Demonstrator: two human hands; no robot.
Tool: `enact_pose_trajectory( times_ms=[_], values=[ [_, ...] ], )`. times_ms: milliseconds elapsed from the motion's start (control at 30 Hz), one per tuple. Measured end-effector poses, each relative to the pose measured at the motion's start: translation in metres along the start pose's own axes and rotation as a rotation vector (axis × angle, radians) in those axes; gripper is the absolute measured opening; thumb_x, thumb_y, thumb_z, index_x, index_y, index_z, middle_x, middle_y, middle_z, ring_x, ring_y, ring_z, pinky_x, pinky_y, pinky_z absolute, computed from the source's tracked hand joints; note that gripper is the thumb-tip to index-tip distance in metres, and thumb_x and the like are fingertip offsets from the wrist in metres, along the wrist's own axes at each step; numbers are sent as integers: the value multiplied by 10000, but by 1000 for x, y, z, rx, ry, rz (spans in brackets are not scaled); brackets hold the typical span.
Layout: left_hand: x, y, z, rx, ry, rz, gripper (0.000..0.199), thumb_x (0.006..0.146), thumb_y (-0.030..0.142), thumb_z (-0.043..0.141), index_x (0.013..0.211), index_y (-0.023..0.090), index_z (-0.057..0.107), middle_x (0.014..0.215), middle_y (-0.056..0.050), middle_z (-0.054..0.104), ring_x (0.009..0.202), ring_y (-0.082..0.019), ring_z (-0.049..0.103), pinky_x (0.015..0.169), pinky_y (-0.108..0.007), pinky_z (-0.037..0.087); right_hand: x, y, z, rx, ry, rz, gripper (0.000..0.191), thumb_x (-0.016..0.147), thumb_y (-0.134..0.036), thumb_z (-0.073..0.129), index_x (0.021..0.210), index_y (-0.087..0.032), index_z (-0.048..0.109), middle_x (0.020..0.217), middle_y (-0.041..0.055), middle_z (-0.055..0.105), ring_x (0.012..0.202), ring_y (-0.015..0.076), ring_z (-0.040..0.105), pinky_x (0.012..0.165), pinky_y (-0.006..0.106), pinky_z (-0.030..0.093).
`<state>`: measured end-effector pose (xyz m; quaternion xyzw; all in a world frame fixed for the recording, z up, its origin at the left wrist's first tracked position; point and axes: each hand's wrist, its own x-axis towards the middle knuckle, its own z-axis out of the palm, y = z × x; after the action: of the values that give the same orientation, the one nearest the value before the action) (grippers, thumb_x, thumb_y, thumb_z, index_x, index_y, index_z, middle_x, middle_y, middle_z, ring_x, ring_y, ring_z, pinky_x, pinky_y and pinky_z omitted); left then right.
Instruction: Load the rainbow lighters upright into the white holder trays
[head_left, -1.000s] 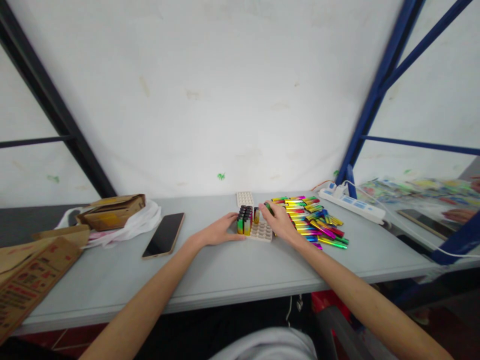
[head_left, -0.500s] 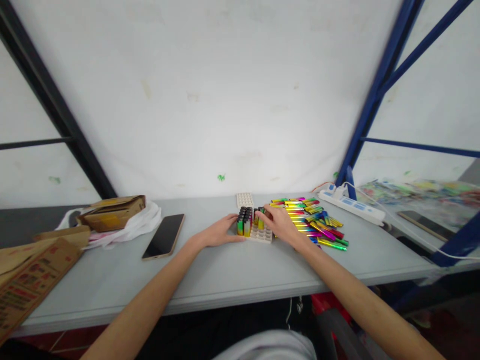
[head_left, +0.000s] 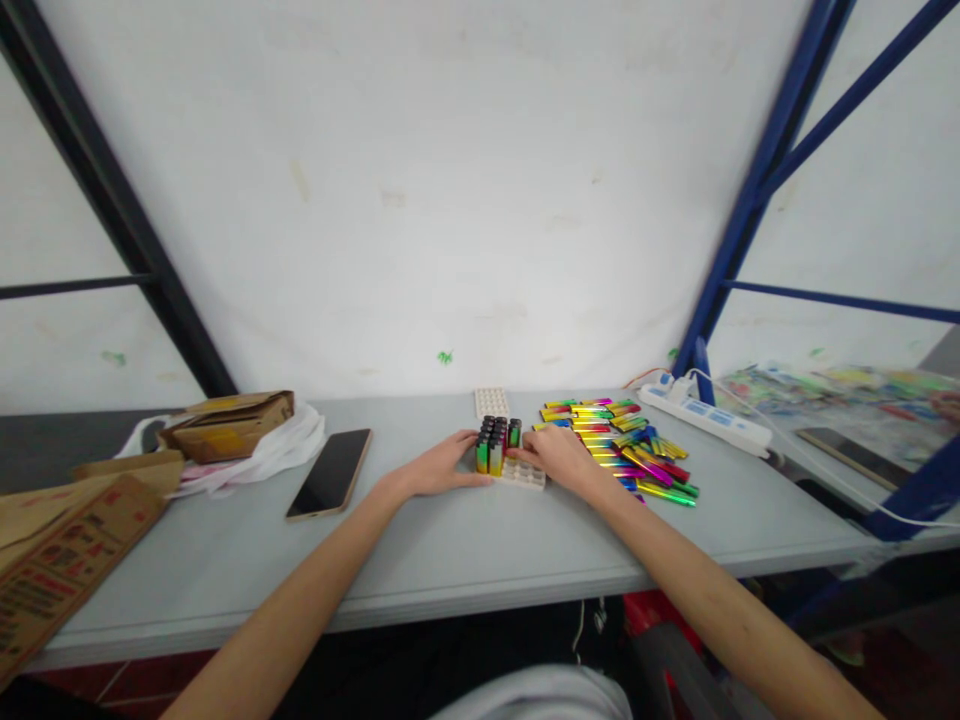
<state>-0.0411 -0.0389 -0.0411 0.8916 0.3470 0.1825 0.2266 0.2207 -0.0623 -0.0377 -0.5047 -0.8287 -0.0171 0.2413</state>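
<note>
Several metallic-coloured lighters (head_left: 491, 445) with dark tops stand upright in the left part of a pale tray (head_left: 529, 477) with a grid of holes. My left hand (head_left: 439, 466) grips the tray's left side, thumb along the near edge and fingers behind the standing lighters. Over the tray's right part, my right hand (head_left: 556, 455) has its fingers curled together close to the right-hand lighters. What sits between those fingertips is hidden. Beside my right hand lies a loose pile of shiny multicoloured lighters (head_left: 637, 450).
A second pale tray (head_left: 491, 402) lies near the wall. To the left are a phone (head_left: 330, 473), a cardboard box (head_left: 229, 425) on a white plastic bag (head_left: 289, 440), and another carton (head_left: 82, 550). A white power strip (head_left: 709, 415) and a blue frame post (head_left: 739, 210) border the right.
My right hand has lowered onto the tray, and the lighter seen at its fingertips is now hidden. My left hand stays at the tray's left side.
</note>
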Motion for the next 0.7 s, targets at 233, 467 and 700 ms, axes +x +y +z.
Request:
enact_pose_trajectory(
  times_ms=[233, 467, 700],
  values=[
    [0, 0, -1, 11, -10, -6, 874, 831, 658, 711, 1499, 156, 453, 1561, -183, 459, 1419, -363, 456, 1233, -489, 317, 0, 24, -37, 85, 122, -10, 467, 1059, -463, 423, 787, -188, 685, 692, 47, 680, 613, 172, 561, 631, 284, 350],
    [0, 4, -3, -3, -15, -21, 874, 811, 680, 717, 1465, 144, 495, 1545, -180, 479, 1415, -376, 459, 1238, -494, 311, -16, 74, -75, 203, -208, -12, 274, 922, -412, 636, 891, -170, 761, 929, 107, 768, 837, 239, 680, 781, 321, 488],
    [0, 4, -3, 12, -15, -16, 881, 822, 693, 696, 1481, 152, 474, 1555, -170, 470, 1421, -360, 455, 1242, -476, 308, -36, 69, -64, 204, -327, -82, 245, 941, -390, 622, 923, -186, 756, 1039, 108, 753, 958, 261, 674, 866, 350, 491]
  ],
)
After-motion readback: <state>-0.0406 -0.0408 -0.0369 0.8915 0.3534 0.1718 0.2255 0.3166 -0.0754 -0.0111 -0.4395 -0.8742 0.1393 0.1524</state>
